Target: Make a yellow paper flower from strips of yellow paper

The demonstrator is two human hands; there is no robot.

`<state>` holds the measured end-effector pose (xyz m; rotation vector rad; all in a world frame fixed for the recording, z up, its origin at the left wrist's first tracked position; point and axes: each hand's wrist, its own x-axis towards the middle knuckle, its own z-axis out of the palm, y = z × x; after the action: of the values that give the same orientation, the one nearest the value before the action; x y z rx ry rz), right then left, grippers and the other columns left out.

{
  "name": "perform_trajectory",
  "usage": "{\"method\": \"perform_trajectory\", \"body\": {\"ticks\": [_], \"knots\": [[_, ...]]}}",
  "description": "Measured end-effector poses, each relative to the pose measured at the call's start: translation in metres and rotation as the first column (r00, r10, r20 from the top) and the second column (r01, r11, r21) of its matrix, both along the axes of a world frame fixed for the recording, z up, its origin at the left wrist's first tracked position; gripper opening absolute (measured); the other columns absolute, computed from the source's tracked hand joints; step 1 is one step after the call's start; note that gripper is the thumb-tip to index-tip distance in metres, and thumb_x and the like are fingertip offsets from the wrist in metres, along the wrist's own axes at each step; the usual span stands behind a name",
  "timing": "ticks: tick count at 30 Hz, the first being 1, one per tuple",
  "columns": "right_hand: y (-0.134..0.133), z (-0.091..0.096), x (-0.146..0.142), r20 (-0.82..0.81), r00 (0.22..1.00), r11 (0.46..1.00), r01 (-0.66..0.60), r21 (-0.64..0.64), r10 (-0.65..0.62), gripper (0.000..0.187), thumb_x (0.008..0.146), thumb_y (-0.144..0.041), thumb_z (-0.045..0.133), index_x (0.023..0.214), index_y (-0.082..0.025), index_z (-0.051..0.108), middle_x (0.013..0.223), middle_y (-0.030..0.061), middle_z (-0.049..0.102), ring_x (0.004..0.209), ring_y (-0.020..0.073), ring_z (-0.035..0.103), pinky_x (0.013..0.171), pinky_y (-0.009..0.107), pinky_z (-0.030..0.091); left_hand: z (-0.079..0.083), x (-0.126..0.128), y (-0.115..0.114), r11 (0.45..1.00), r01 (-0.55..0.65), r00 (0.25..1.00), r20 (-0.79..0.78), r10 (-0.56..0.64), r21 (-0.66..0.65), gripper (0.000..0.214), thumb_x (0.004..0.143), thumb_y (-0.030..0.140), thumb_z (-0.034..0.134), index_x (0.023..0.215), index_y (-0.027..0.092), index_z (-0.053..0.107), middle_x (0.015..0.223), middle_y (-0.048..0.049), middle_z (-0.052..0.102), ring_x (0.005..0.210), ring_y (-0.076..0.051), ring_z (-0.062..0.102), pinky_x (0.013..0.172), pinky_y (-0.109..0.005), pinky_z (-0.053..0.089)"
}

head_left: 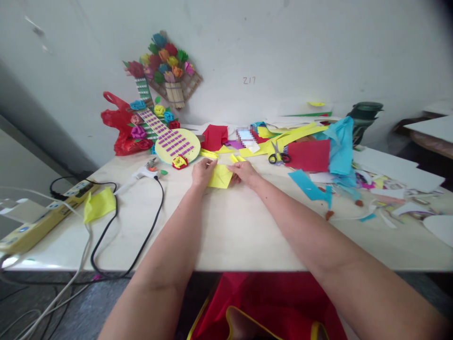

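Observation:
A square of yellow crepe paper [220,176] is stretched between my two hands, just above the table. My left hand [204,172] pinches its left edge between thumb and fingers. At the right edge, my right hand [244,172] grips it the same way. Small rolled yellow paper pieces [236,158] lie right behind my hands. Black-handled scissors [279,155] rest beyond my right hand. To the left stands a round yellow paper guitar [179,144] with purple strips and a red and yellow paper flower at its base.
A white glue gun [146,172] with a black cord lies at left, near a yellow power strip [46,215] and another yellow paper piece [100,205]. Red paper [307,156], blue paper [341,146] and scraps cover the right side. A dark bottle [364,118] stands behind.

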<state>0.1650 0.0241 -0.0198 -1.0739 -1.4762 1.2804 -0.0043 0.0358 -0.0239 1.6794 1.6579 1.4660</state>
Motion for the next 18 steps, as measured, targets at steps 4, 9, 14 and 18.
{"method": "perform_trajectory", "body": {"ticks": [4, 9, 14, 18], "knots": [[0.0013, -0.0020, 0.0016, -0.031, 0.998, 0.998, -0.056, 0.019, 0.057, 0.027, 0.066, -0.041, 0.065, 0.065, -0.015, 0.059, 0.055, 0.0011, 0.061, 0.044, 0.0106, 0.054, 0.032, 0.019, 0.032, 0.0010, -0.0004, -0.0006, 1.000, -0.003, 0.998, -0.064, 0.005, 0.017, 0.024, 0.065, 0.043, 0.064, 0.067, 0.019, 0.062, 0.055, -0.0001, 0.054, 0.055, -0.013, 0.045, 0.052, -0.024, 0.026], [0.0012, -0.0027, -0.0002, -0.014, 0.999, 0.999, -0.039, 0.018, 0.039, 0.021, 0.060, -0.032, 0.070, 0.062, -0.015, 0.058, 0.052, -0.0012, 0.058, 0.041, 0.0086, 0.049, 0.032, 0.019, 0.034, 0.0029, 0.0012, -0.0022, 0.998, 0.062, 0.997, -0.055, -0.061, 0.010, 0.020, 0.059, 0.036, 0.070, 0.068, 0.020, 0.064, 0.054, 0.0002, 0.054, 0.058, -0.014, 0.049, 0.053, -0.023, 0.029], [0.0028, -0.0031, -0.0011, -0.053, 0.999, 1.000, 0.012, 0.006, -0.011, 0.019, 0.060, -0.030, 0.070, 0.061, -0.015, 0.057, 0.050, -0.0019, 0.058, 0.039, 0.0081, 0.048, 0.032, 0.018, 0.033, 0.0035, -0.0003, -0.0044, 0.969, 0.222, 0.967, 0.155, -0.204, -0.109, 0.034, 0.053, 0.038, 0.075, 0.076, 0.017, 0.062, 0.058, -0.0005, 0.058, 0.061, -0.015, 0.055, 0.054, -0.023, 0.037], [0.0047, -0.0021, 0.0002, -0.095, 0.992, 0.997, 0.082, -0.009, -0.083, 0.017, 0.062, -0.028, 0.068, 0.062, -0.015, 0.057, 0.046, -0.0030, 0.056, 0.038, 0.0081, 0.048, 0.033, 0.018, 0.033, 0.0059, -0.0017, -0.0085, 0.916, 0.346, 0.905, 0.330, -0.269, -0.202, 0.045, 0.049, 0.040, 0.076, 0.082, 0.014, 0.060, 0.063, -0.0016, 0.062, 0.056, -0.014, 0.057, 0.051, -0.023, 0.041]]}}
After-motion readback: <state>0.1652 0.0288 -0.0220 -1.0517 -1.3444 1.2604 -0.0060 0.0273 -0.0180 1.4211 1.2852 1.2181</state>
